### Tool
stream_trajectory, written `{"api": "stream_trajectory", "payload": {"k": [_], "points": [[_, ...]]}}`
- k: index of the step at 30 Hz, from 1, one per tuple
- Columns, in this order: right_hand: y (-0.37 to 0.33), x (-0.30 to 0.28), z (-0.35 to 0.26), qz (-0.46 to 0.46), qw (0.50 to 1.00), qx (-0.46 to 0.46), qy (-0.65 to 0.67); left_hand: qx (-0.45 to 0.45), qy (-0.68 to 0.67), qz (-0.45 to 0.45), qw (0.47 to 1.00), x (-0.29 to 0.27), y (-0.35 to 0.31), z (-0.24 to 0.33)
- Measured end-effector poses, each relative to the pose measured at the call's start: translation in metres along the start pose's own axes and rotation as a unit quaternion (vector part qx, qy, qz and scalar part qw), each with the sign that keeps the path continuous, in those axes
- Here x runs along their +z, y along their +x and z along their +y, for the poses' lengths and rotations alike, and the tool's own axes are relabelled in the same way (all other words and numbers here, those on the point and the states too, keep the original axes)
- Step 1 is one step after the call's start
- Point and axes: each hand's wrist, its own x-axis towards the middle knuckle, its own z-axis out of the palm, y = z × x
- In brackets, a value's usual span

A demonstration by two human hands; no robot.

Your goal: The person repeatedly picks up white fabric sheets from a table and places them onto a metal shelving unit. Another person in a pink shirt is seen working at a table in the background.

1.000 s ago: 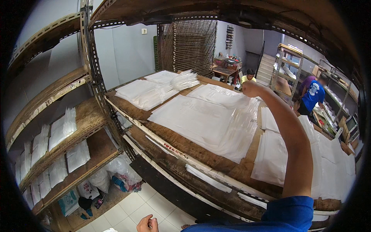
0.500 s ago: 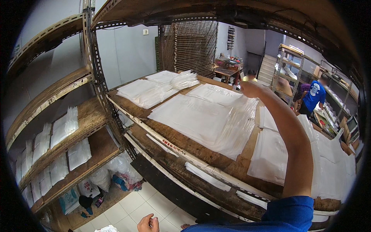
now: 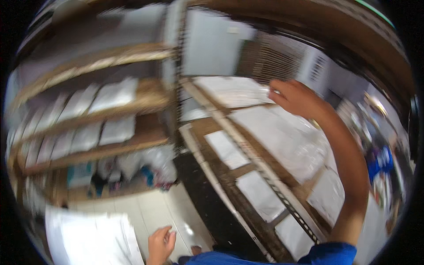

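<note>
My right hand [image 3: 295,96] reaches over the upper rack shelf, its fingers loosely bent with a gap between them and nothing visible inside. In the picture its fingertips meet the flared end of the far stack of white plastic bags [image 3: 229,90]; blur hides whether they touch. Below my right forearm a larger stack of white plastic bags [image 3: 280,132] covers the shelf. Low in the view, my left hand [image 3: 160,244] is half curled, thumb apart from the fingers, holding nothing that shows. To its left is a white stack of sheets or bags [image 3: 92,238].
Side shelves [image 3: 152,104] on the left carry several white stacks. Beneath them, clear plastic bags [image 3: 159,161] lie near the tiled floor [image 3: 128,201]. A metal shelf edge [image 3: 282,183] runs along the rack, with smaller white packs [image 3: 260,194] one level lower. A person in blue [image 3: 380,161] is at far right.
The view has swung left and blurred. My right hand has moved from the back of the large stack toward the far left stack. More of the white stack beside my left hand shows.
</note>
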Motion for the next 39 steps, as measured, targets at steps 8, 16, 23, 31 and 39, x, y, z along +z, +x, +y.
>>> {"api": "stream_trajectory", "payload": {"k": [8,16,23,31,39], "points": [[-0.022,0.036,-0.264,0.024,0.862,-0.506,0.03,-0.075,0.085,0.073,0.991,-0.057,-0.098,-0.012],[-0.057,0.055,-0.413,-0.029,0.702,-0.686,0.19,-0.288,0.152,0.248,0.912,-0.107,-0.222,0.013],[-0.039,0.179,-0.462,-0.283,0.638,-0.404,0.592,-0.341,0.21,0.409,0.82,-0.133,-0.276,0.011],[-0.137,0.34,-0.42,-0.453,0.59,-0.162,0.648,-0.497,0.348,0.376,0.7,-0.241,-0.28,-0.119],[-0.146,0.371,-0.318,-0.357,0.66,0.016,0.661,-0.596,0.383,0.233,0.666,-0.272,-0.296,-0.249]]}}
